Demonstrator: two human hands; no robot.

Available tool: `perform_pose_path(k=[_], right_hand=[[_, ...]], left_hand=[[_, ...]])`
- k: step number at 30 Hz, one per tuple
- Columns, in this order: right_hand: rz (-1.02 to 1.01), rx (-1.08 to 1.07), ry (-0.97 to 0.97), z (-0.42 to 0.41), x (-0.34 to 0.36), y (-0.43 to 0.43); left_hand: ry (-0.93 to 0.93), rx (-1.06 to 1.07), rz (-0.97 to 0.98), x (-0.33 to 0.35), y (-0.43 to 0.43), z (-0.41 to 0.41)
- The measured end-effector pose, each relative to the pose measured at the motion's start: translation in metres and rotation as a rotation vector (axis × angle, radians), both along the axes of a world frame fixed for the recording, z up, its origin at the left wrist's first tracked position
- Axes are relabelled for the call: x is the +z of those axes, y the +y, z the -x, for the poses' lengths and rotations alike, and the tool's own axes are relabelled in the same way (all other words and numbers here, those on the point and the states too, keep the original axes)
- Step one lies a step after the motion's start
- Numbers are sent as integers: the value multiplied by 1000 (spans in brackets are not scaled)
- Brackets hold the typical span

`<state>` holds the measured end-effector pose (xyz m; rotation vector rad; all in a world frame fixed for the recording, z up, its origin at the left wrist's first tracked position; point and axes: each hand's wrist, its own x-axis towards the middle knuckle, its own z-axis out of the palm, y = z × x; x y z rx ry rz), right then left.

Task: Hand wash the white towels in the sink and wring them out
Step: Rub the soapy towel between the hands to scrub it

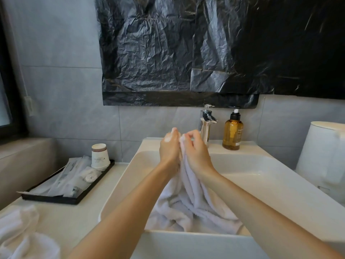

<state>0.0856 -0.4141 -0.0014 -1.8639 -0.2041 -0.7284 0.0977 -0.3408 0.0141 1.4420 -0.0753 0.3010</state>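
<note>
A white towel [188, 202] lies bunched in the white sink [261, 182], with one end pulled up out of the basin. My left hand [169, 146] and my right hand [194, 148] are pressed together above the basin, both closed on that raised end. White foam clings to the fingers of my left hand. The towel's upper edge is mostly hidden between my palms. Another white towel [24, 236] sits crumpled on the counter at the lower left.
A chrome tap [206, 124] and an amber pump bottle [232, 133] stand behind the sink. A black tray [61, 200] with paper cups [99, 156] and wrapped toiletries lies on the left counter. A white kettle [324, 152] stands at right. Black plastic covers the wall above.
</note>
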Motion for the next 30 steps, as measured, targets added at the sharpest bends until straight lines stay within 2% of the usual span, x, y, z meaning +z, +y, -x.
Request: perform_pose_path(k=[2, 3, 5, 7, 10, 13, 15, 18, 19, 23, 27, 30], right_hand=[[-125, -62, 93, -9, 9, -4], [-125, -89, 82, -8, 8, -5], [-24, -56, -12, 2, 3, 0], [46, -19, -55, 7, -2, 2], [-125, -87, 67, -8, 10, -5], [-25, -59, -37, 1, 3, 3], [18, -18, -66, 5, -1, 3], [-155, -93, 86, -4, 12, -4], [-157, -113, 91, -3, 11, -5], [-6, -26, -4, 8, 2, 2], [-122, -118, 68, -6, 14, -4], [51, 16, -6, 7, 2, 4]], left_hand=[[1, -74, -21, -1, -5, 6], [-15, -82, -53, -1, -7, 6], [-50, -18, -124, 1, -3, 2], [-41, 25, -107, 2, 0, 0], [-24, -47, -73, 0, -6, 5], [-55, 11, -129, 2, -3, 1], [-38, 31, -89, 2, 0, -1], [-2, -80, -29, 0, -7, 4], [1, -100, -13, -1, -8, 4], [-10, -11, 2, 2, 1, -3], [-13, -67, 15, 0, -6, 3], [11, 18, 18, 1, 2, -2]])
